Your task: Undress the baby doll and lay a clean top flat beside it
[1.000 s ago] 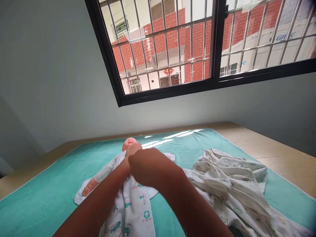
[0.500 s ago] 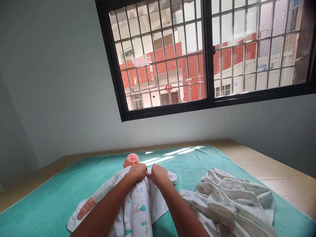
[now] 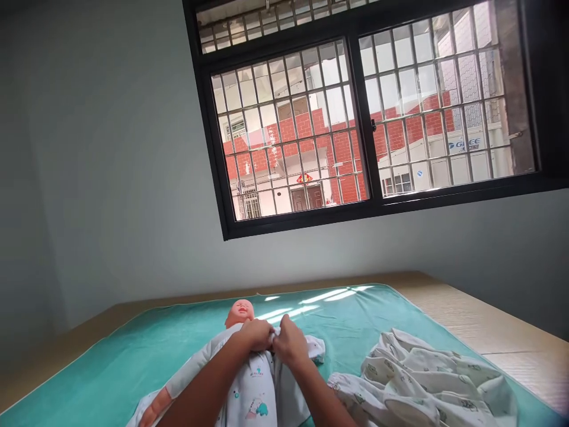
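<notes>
A baby doll (image 3: 240,311) lies on its back on a green sheet, its head toward the window and one bare hand sticking out of a white sleeve at lower left. White baby clothes (image 3: 260,391) printed with small teal animals cover its body. At the upper chest, just below the doll's chin, my left hand (image 3: 258,334) is closed on the edge of the clothes. My right hand (image 3: 290,343) pinches the same cloth close beside it. The spot between my fingertips is partly hidden.
A crumpled white printed garment (image 3: 427,373) lies to the right on the green sheet (image 3: 186,320). Wooden surface (image 3: 448,302) shows around the sheet's edges. Beyond it stand a grey wall and a barred window (image 3: 293,136). Sunlight streaks fall behind the doll.
The whole scene sits lower in the picture, as the head camera has tilted up. Both hands stay on the clothes at the doll's chest, with slightly shifted fingers.
</notes>
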`<state>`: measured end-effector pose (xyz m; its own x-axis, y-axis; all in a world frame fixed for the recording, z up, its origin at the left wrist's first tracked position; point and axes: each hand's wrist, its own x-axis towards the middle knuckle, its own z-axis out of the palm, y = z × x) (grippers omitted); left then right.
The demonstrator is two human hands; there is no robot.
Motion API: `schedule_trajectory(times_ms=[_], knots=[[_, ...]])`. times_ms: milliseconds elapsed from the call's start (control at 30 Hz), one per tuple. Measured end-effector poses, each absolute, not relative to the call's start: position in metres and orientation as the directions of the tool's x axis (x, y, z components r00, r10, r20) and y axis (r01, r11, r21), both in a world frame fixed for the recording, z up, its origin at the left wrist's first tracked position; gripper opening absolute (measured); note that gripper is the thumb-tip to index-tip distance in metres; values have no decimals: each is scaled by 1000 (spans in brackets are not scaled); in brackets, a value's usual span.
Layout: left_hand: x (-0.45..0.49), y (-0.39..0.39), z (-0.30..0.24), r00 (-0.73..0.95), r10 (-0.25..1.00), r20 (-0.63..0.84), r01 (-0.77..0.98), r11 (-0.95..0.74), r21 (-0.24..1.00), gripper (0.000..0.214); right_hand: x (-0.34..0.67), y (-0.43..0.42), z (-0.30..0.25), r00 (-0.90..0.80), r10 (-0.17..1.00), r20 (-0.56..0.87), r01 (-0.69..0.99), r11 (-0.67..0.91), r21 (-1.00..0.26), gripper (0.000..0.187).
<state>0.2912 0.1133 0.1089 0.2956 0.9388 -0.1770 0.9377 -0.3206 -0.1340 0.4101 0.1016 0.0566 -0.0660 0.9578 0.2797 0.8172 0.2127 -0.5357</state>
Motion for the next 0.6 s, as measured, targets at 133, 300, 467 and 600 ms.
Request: schedule_trajectory(times_ms=[133, 300, 467, 600], knots=[[303, 117, 97, 286, 947, -145, 927, -312, -209, 22, 406, 98, 47, -36, 915, 403, 778, 278, -563, 20], [311, 116, 84, 302, 953, -30, 916, -299, -267, 26, 409, 98, 40, -50, 869, 492, 770, 348, -536, 26], [297, 114, 101, 397, 917, -24, 878, -388, -281, 14, 410, 98, 45, 14, 860, 511, 811, 289, -509, 31], [273, 105, 126, 463, 885, 44, 855, -433, -284, 12, 413, 98, 52, 84, 859, 505, 813, 234, -534, 36]])
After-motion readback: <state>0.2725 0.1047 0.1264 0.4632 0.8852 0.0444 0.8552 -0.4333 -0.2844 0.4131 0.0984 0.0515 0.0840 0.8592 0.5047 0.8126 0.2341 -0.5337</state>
